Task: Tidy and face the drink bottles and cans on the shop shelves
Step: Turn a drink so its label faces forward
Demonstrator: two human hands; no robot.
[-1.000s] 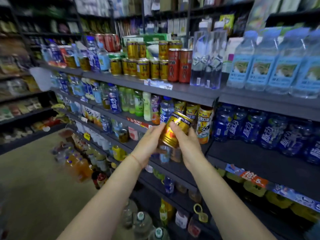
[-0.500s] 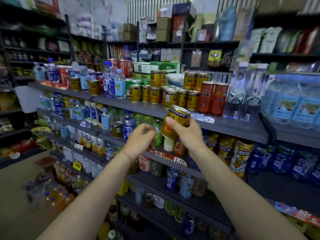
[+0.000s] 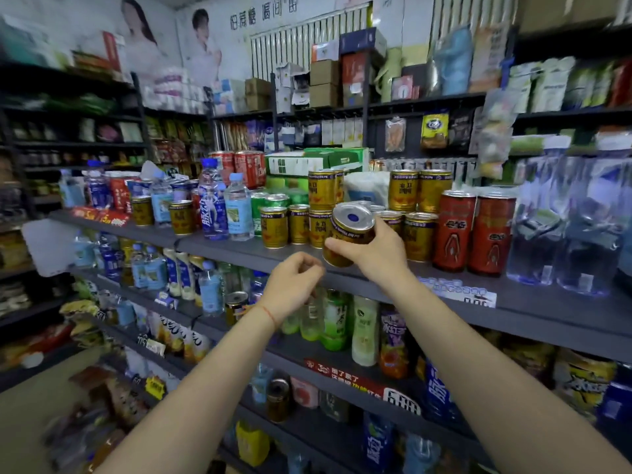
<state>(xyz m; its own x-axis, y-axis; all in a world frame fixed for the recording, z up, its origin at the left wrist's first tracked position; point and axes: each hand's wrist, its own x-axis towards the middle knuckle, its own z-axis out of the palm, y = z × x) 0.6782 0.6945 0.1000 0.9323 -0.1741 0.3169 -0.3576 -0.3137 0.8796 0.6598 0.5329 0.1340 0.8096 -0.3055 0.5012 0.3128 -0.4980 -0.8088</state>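
Head view — right hand (image 3: 378,254) grips tilted gold can (image 3: 347,234); left hand (image 3: 290,285) loosely curled, holding nothing.

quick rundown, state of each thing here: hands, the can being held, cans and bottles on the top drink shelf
right hand: grips the gold can, at the shelf front
gold can: held, tilted, top toward the camera
left hand: fingers loosely curled, holding nothing
gold cans on shelf: upright, some stacked two high
red cans: upright, side by side
clear water bottles: upright, capped

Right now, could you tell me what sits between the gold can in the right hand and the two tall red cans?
In the head view, one short gold can stands on the shelf between the held gold can and the red cans.
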